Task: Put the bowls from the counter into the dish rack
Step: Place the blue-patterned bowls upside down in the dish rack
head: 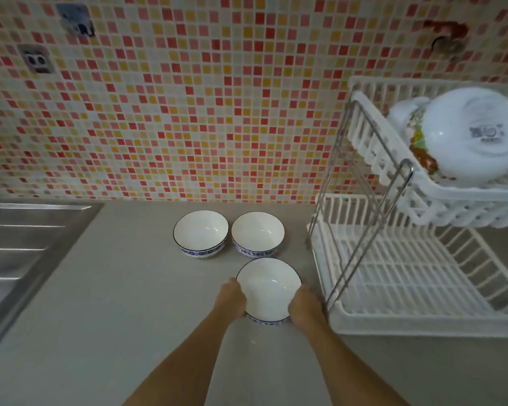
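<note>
Three white bowls with blue patterned rims are on the grey counter. The nearest bowl (268,290) is gripped on both sides: my left hand (231,297) holds its left side and my right hand (304,306) its right side. Two more bowls stand behind it, one at the left (200,231) and one at the right (257,233), both upright. The white two-tier dish rack (417,320) stands just right of the bowls. Its lower tier holds nothing that I can see.
A large white bowl (472,133) lies upside down on the rack's upper tier, with floral dishes behind it. A steel sink drainboard (15,247) is at the left. The mosaic tile wall (188,98) rises behind the counter.
</note>
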Tool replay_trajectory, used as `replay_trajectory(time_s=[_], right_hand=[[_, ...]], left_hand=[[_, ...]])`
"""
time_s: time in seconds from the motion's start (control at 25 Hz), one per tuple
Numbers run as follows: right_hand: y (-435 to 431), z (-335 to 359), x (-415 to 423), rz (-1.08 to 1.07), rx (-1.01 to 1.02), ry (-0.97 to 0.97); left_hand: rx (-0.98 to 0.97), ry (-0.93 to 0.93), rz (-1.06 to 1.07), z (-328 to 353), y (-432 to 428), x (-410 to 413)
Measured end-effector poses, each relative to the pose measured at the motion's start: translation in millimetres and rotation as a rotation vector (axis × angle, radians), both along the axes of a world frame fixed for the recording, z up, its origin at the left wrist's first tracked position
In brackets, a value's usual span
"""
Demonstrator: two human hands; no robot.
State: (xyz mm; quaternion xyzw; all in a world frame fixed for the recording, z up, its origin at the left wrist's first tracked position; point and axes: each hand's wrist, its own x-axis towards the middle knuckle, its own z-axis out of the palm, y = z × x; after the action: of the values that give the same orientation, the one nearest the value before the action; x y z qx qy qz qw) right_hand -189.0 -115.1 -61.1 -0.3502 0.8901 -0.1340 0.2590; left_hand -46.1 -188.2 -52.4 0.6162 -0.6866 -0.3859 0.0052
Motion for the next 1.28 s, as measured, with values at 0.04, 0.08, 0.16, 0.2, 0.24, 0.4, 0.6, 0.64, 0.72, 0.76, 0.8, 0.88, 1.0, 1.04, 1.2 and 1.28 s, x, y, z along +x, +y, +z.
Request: replay_trajectory(time_s=[0.04, 0.08, 0.16, 0.2, 0.24, 0.4, 0.6, 0.64, 0.72, 0.76, 0.8, 0.88, 1.0, 1.04, 1.2, 1.28], right_hand=[[0.6, 3.1, 2.0, -0.008, 0.012, -0.02], [-1.8, 5.5, 3.1, -0.015, -0.015, -0.03], [-11.1, 17.5, 4.8, -0.055, -0.125, -0.09], [-17.5, 28.2, 5.7, -0.071, -0.197, -0.13], [-22.8, 42.6, 8.8, -0.082, -0.285, -0.157], [-30.3, 120.6, 28.1, -0.022, -0.494, -0.115], [-9.3, 227.9, 32.9, 0.125, -0.814, -0.102], [-2.8, 249.1, 30.9, 0.156, -0.867, -0.105], [12.6, 287.0, 23.4, 0.216, -0.936, -0.077], [20.4, 304.0, 16.1, 0.231, -0.953, -0.085], [27.7, 319.8, 6.4, 0.236, -0.96, -0.116], [43.0, 346.3, -20.1, 0.219, -0.967, -0.2], [68.8, 373.5, -65.0, 0.199, -1.034, -0.247], [79.6, 379.6, -80.3, 0.195, -1.075, -0.239], [114.5, 392.1, -155.7, 0.175, -1.229, 0.006], [130.1, 395.2, -194.1, 0.21, -1.274, 0.196]], left_hand=[[-0.012, 0.025, 0.01, 5.0, 1.3, 2.2], [-0.019, 0.061, 0.029, 7.2, -2.7, 5.7], [-0.076, 0.113, 0.041, 31.1, -11.1, 12.3], [-0.111, 0.142, 0.043, 48.6, -14.8, 16.0], [-0.152, 0.176, 0.052, 65.6, -19.3, 19.4], [-0.463, 0.187, 0.044, 143.5, -20.7, 37.9], [-0.741, 0.424, 0.075, 223.4, -6.8, 51.1], [-0.779, 0.474, 0.082, 236.9, -4.6, 50.5], [-0.862, 0.568, 0.06, 265.8, 4.6, 43.7], [-0.902, 0.601, 0.039, 280.6, 11.4, 37.2], [-0.941, 0.628, 0.017, 295.5, 18.3, 29.0], [-1.027, 0.674, -0.026, 324.1, 34.6, 8.6], [-1.119, 0.719, -0.118, 359.2, 60.5, -27.6], [-1.111, 0.721, -0.16, 370.0, 68.6, -42.3], [-1.154, 0.606, -0.386, 408.7, 93.9, -105.4], [-1.228, 0.54, -0.485, 422.7, 103.6, -137.0]])
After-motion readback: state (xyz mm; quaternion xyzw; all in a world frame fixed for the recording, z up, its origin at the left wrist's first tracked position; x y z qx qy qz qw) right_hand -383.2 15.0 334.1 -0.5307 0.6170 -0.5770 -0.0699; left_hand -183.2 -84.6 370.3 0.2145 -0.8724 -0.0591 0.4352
